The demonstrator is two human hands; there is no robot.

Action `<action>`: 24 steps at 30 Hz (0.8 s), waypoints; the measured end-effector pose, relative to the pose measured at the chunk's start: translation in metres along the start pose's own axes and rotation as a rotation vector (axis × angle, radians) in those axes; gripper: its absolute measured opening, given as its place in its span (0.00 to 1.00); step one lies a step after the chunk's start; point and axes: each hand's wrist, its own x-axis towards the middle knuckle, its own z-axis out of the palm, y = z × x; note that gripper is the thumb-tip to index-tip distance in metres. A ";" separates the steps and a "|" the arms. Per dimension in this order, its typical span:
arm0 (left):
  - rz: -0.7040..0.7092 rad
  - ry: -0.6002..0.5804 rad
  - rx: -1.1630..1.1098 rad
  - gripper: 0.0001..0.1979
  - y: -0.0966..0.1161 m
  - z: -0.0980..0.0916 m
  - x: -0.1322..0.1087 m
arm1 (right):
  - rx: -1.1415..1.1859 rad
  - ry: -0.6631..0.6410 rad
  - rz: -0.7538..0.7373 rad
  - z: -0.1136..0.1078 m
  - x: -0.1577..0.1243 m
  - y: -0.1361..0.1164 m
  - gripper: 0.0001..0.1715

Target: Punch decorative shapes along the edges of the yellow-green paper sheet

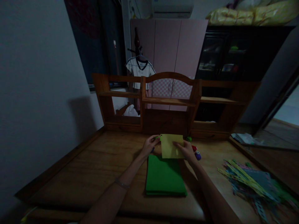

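A yellow square sheet (168, 150) is held up over the desk, with my right hand (186, 149) closed on its right side, thumb across the front. At its upper left corner, where a small dark spot shows, my left hand (150, 145) pinches a small bright green piece (158, 137). What kind of piece it is I cannot make out. Below the yellow sheet lies a stack of green sheets (164, 177), flat on the wooden desk (112, 161).
Behind my right hand sit a small green item (189, 139) and a red and purple toy-like item (197, 155). A heap of coloured cut strips and sheets (254, 183) lies at the right. A wooden shelf unit (168, 101) borders the desk's back; a wall (46, 93) stands left.
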 end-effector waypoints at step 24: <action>-0.001 -0.033 0.066 0.26 0.014 0.002 -0.007 | 0.093 -0.112 0.007 0.003 -0.004 -0.002 0.25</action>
